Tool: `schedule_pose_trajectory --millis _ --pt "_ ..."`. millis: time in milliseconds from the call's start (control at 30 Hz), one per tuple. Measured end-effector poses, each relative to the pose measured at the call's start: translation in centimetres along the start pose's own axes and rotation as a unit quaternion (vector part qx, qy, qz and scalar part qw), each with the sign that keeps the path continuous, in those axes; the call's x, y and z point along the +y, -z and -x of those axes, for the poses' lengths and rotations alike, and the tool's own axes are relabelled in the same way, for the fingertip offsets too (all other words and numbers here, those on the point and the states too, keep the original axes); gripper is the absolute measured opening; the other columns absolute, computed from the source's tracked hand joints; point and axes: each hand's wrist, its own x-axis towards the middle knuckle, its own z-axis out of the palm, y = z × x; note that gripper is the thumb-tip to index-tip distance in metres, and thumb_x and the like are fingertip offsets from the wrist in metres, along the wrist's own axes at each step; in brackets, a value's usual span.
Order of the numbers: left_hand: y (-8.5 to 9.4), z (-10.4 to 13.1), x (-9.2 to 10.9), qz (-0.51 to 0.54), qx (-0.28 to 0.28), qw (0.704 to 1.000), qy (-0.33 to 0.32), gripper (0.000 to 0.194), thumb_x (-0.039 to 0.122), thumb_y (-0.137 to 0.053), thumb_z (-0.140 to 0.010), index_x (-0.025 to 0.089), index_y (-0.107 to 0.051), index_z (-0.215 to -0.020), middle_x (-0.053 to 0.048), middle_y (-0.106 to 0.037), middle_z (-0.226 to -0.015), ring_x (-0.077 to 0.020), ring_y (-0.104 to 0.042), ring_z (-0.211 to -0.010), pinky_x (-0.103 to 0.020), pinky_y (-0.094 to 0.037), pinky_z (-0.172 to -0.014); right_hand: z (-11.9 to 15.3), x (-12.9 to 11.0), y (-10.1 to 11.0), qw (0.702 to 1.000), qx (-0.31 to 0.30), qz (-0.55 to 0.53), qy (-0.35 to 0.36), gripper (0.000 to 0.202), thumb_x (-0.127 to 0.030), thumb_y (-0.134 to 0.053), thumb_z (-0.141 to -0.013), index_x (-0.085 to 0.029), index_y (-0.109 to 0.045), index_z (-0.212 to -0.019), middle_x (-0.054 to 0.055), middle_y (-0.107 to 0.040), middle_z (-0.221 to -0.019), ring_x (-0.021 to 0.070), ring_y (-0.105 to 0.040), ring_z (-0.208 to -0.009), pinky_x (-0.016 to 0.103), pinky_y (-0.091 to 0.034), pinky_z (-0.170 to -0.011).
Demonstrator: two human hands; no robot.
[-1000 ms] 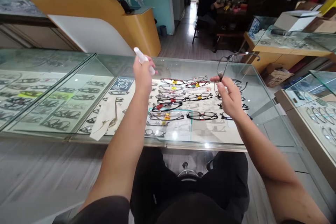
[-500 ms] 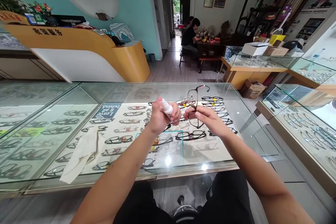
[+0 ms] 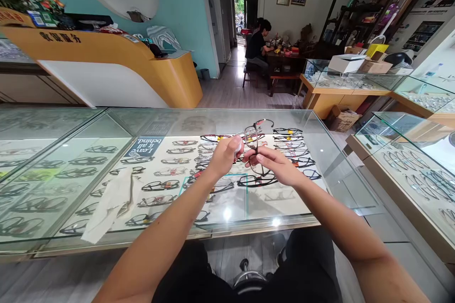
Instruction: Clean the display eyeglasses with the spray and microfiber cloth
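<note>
Now nearer the glasses (image 3: 251, 138) — pinched by the right hand (image 3: 279, 163) — the left hand (image 3: 223, 155) clasps a bottle (image 3: 238, 147).

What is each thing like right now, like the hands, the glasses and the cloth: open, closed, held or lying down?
Left hand: curled closed around the white bottle.
White bottle: held, mostly hidden.
Right hand: pinching the held glasses.
Held glasses: up on end, one arm sticking out.
Cloth: lying creased on the glass case.
Other glasses: lying in rows.
Far doorway: open.
</note>
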Motion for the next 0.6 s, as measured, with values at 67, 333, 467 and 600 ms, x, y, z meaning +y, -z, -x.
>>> schedule_pose_trajectory --millis 67,333,467,600 --pt "0.0 0.0 0.0 -0.005 0.001 1.000 -0.003 0.064 0.079 -0.049 -0.092 0.022 -0.054 -0.063 -0.001 -0.048 -0.060 -0.0161 -0.047 -0.056 -0.035 -0.036 -0.061 0.0 0.0 0.0 1.000 -0.004 -0.001 0.003 0.043 -0.057 -0.063 -0.109 -0.021 -0.081 -0.125 0.009 -0.078 -0.114 0.0202 -0.071 -0.106 0.037 -0.057 -0.105" --pt "-0.1 0.2 0.2 0.004 0.007 1.000 -0.002 0.066 0.081 -0.047 -0.091 0.022 -0.053 -0.063 -0.001 -0.049 -0.060 -0.0154 -0.045 -0.054 -0.035 -0.035 -0.060 0.0 -0.2 -0.2 1.000 -0.006 -0.004 0.004 0.045 -0.060 -0.064 -0.108 -0.021 -0.081 -0.124 0.009 -0.079 -0.118 0.0210 -0.072 -0.106 0.040 -0.058 -0.106" --pt "0.0 0.4 0.2 -0.007 0.007 1.000 -0.006 0.069 0.085 -0.045 -0.091 0.022 -0.054 -0.065 -0.001 -0.048 -0.059 -0.0159 -0.044 -0.055 -0.034 -0.033 -0.060 -0.2 0.1 0.4 1.000 0.022 -0.018 0.003 0.044 -0.061 -0.066 -0.106 -0.022 -0.081 -0.122 0.009 -0.080 -0.119 0.0211 -0.074 -0.103 0.041 -0.058 -0.106" --pt "-0.2 0.7 0.1 -0.083 -0.005 0.996 -0.042 0.065 0.080 -0.045 -0.096 0.022 -0.047 -0.065 -0.001 -0.047 -0.065 -0.0166 -0.042 -0.063 -0.035 -0.031 -0.064 -0.5 0.6 1.3 0.994 0.086 -0.070 0.007 0.043 -0.062 -0.070 -0.103 -0.025 -0.080 -0.123 0.008 -0.080 -0.121 0.0219 -0.077 -0.102 0.039 -0.058 -0.102"
